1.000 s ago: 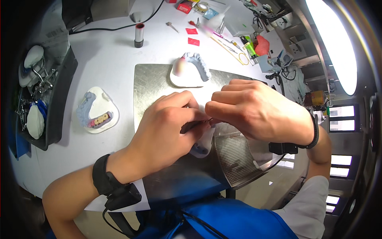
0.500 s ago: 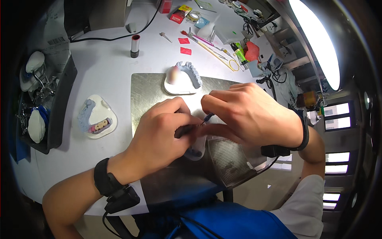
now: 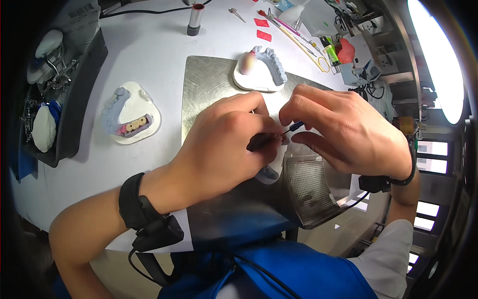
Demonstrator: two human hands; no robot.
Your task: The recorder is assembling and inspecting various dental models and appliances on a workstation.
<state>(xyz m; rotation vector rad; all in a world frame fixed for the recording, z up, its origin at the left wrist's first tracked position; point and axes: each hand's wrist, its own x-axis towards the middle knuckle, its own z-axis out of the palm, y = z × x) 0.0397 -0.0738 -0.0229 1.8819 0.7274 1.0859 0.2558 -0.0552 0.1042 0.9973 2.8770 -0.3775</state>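
Note:
Near the middle, my left hand [image 3: 224,144] is closed in a pinch; a small reddish piece [image 3: 284,139] shows at its fingertips, too hidden to name. My right hand [image 3: 348,129] grips a slim tool with a dark blue handle [image 3: 297,125], its thin tip touching or nearly touching that piece. Below my left fingers, part of a grey, rounded thing [image 3: 267,174] shows; I cannot tell whether it is held. Beyond my hands, a dental model [image 3: 261,82] with grey teeth stands on a metal plate [image 3: 204,74]. Another dental model [image 3: 134,134] with tooth-coloured crowns and pink gum lies to the left.
A perforated metal grille [image 3: 308,189] sits below my right hand. A dark tray [image 3: 74,114] holding plaster pieces and metal parts stands at far left. Toward the back are a small cylinder [image 3: 195,20], red squares [image 3: 264,36], brushes [image 3: 298,42] and a bright lamp [image 3: 438,60].
The view has shifted, so the table things sit higher and mostly farther right. My right thumb and fingers are farther apart, and more of the blue tool shows.

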